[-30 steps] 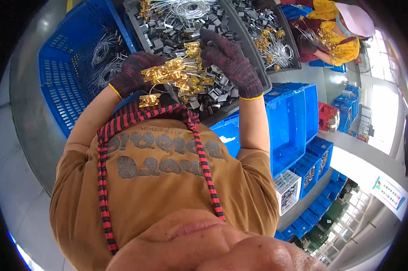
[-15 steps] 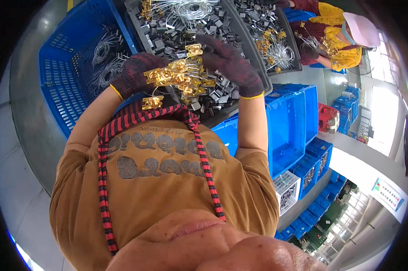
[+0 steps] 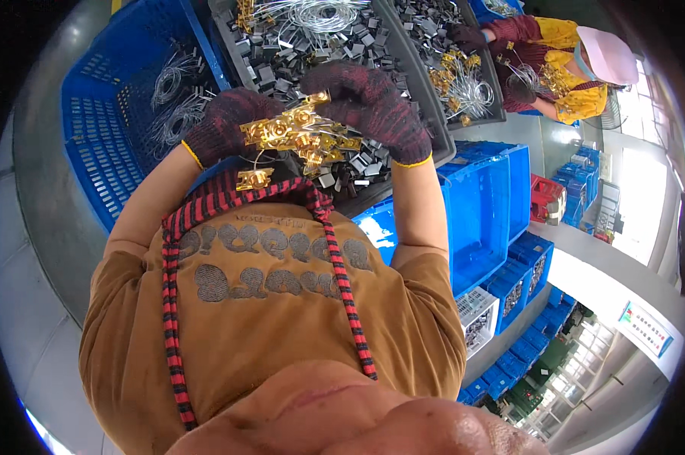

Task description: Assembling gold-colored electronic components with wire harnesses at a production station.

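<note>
Both arms are raised and stretched forward, elbows bent, forearms bare below short brown sleeves. The left hand [image 3: 225, 125], in a dark red knitted glove, has its fingers curled closed. Just beside it, the right hand [image 3: 373, 106], gloved alike, arches over with fingers bent, pinching inward toward the left.

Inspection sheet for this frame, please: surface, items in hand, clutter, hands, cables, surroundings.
Surface: grey metal table, mostly covered by bins.
Items in hand: bunch of gold foil-wrapped tags on thin wires, held between both hands.
Clutter: grey tray of small dark grey blocks; blue slotted plastic crate with silver wire loops.
Hands: left hand and right hand, both in dark knit gloves.
Cables: nothing seen.
Surroundings: co-worker in yellow; stacked blue bins.
</note>
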Available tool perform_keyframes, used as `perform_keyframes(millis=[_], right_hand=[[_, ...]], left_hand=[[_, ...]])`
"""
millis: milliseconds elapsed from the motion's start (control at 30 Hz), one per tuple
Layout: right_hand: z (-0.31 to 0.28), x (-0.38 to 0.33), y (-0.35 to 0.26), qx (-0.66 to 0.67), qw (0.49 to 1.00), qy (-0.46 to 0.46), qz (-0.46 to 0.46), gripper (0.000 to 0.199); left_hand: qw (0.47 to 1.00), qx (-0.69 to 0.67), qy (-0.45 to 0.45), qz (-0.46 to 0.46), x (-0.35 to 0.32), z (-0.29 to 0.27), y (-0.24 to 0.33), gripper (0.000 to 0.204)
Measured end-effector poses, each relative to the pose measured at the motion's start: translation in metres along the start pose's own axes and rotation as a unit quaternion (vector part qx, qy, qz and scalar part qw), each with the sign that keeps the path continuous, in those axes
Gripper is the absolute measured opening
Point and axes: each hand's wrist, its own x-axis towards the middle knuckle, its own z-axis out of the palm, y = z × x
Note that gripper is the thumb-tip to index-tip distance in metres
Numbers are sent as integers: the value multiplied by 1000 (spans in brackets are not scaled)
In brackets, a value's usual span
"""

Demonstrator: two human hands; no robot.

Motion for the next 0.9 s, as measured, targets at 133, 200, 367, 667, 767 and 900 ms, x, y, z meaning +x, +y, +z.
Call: perform_keyframes(millis=[133,200,367,667,767,900], right_hand=[[23,-24,17,-213,967,133,44,27],[38,-52,85,-126,919,336,166,26],[-13,-56,77,191,915,222,276,22],[-66,49,292,-394,879,228,145,37],[-35,55,288,-348,874,258,219,34],[-32,20,244,-304,873,193,330,38]], left_hand=[[994,-36,-83,-57,9,-10,9,39],[1000,0,7,1,9,-7,3,28],[998,-44,-10,-42,12,-2,2,47],[986,-146,26,-79,28,14,12,18],[985,170,-23,-38,37,7,20,19],[895,-441,68,5,4,27,-29,22]])
